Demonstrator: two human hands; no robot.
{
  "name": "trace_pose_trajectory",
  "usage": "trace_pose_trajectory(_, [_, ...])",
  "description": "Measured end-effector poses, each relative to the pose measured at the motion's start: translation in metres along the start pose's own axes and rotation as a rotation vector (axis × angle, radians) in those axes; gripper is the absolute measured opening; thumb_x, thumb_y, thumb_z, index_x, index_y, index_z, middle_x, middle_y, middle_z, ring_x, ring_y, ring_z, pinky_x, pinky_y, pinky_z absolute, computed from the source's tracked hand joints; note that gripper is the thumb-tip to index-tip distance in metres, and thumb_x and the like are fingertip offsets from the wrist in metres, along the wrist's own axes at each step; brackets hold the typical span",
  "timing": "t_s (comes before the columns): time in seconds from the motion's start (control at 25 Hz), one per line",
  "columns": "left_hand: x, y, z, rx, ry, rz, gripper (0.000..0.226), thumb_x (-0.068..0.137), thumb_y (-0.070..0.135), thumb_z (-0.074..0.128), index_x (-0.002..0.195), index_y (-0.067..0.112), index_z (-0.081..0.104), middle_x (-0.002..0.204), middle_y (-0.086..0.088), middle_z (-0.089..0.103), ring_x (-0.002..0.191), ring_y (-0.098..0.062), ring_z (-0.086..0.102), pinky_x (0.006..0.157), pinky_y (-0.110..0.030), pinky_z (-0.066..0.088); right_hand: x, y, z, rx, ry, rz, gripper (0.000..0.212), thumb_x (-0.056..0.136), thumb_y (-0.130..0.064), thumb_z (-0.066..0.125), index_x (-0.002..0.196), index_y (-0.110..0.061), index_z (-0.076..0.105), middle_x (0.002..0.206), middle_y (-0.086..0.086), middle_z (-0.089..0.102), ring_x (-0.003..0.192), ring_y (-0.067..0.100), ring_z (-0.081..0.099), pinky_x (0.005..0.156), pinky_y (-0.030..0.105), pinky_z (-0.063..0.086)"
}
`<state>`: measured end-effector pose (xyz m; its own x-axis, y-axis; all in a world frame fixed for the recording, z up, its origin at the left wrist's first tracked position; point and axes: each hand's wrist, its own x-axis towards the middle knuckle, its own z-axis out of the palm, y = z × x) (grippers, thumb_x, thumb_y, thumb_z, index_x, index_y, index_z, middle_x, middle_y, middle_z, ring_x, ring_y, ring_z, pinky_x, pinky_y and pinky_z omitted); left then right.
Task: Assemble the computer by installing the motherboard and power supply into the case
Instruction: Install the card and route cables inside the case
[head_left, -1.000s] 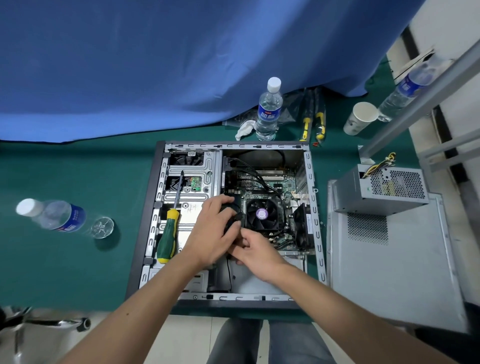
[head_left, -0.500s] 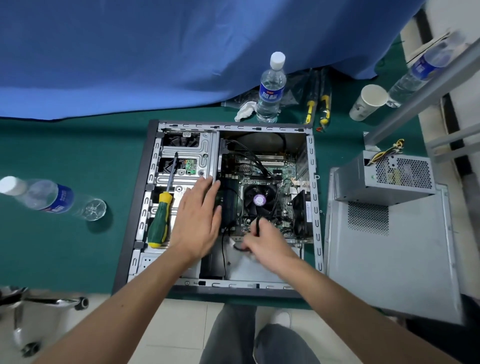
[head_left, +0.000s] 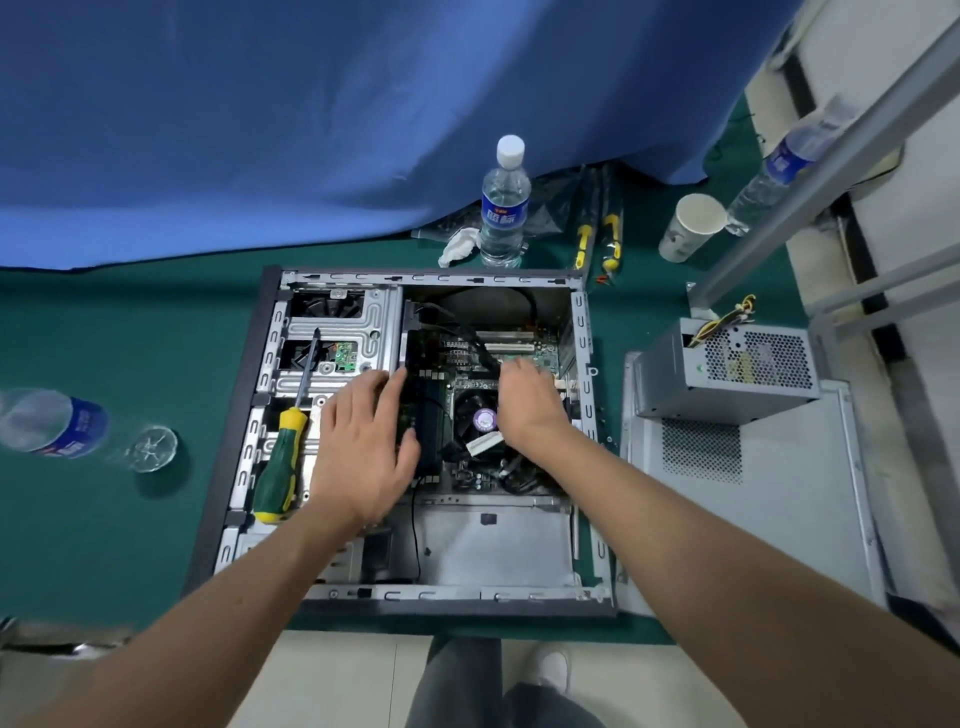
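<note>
1. Lying on its side on the green desk (head_left: 130, 545), the open case (head_left: 270, 332) is the landmark for everything else.
2. The motherboard (head_left: 524, 356) sits inside the case, in its far right half, with a CPU fan (head_left: 475, 415) near its middle.
3. The left hand (head_left: 363, 447) rests flat with straight, relaxed fingers over the drive cage and the motherboard's left edge, gripping nothing.
4. The right hand (head_left: 527, 402) reaches in over the fan's right side, fingers bent down toward the board; whether they pinch anything cannot be told.
5. A green-and-yellow screwdriver (head_left: 280, 462) lies on the case's left bay.
6. The power supply (head_left: 727, 371) stands outside, right of the case, on the removed side panel (head_left: 779, 499).
7. Behind the case stands a water bottle (head_left: 504, 202); another bottle (head_left: 57, 423) lies to its left.
</note>
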<state>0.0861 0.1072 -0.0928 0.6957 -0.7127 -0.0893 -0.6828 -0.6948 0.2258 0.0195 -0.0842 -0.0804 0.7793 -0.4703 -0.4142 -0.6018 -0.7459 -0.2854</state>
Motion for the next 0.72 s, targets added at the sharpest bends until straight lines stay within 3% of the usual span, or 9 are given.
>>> trace_pose_trajectory(0.2, [0.007,0.003,-0.002,0.002,0.009,-0.015,0.064,0.091,0.042,0.032,0.147,0.011,0.038,0.142,-0.011,0.037,0.133,-0.028,0.032,0.11,-0.047,0.027,0.008,0.005,-0.001,-0.067,0.007,0.051,0.041,0.083,0.018,0.049,0.121,0.002,0.053,0.113,0.018,0.063,0.102,0.032,0.065,0.083,0.037,0.054])
trace_pose_trajectory(0.4, [0.007,0.001,-0.003,-0.021,0.007,-0.031,0.062,0.091,0.041,0.033,0.144,0.012,0.042,0.139,-0.009,0.039,0.131,-0.027,0.035,0.108,-0.047,0.03,0.019,0.002,-0.008,-0.048,-0.001,0.052,0.029,0.087,0.009,0.053,0.113,-0.002,0.055,0.106,0.015,0.064,0.098,0.033,0.065,0.071,0.036,0.048])
trace_pose_trajectory(0.56, [0.008,-0.001,-0.002,-0.014,0.001,-0.03,0.061,0.091,0.042,0.033,0.143,0.012,0.043,0.139,-0.009,0.04,0.13,-0.027,0.037,0.106,-0.047,0.031,0.015,-0.001,-0.011,-0.071,-0.013,0.039,0.032,0.087,0.01,0.054,0.116,-0.003,0.053,0.11,0.015,0.062,0.099,0.032,0.063,0.074,0.036,0.049])
trace_pose_trajectory(0.72, [0.009,-0.001,-0.002,-0.012,0.004,-0.031,0.061,0.091,0.042,0.033,0.143,0.013,0.043,0.139,-0.009,0.039,0.131,-0.027,0.036,0.106,-0.047,0.031,0.015,0.003,-0.017,-0.313,0.048,0.008,0.041,0.08,0.018,0.054,0.116,-0.001,0.059,0.111,0.016,0.062,0.111,0.033,0.054,0.075,0.034,0.05])
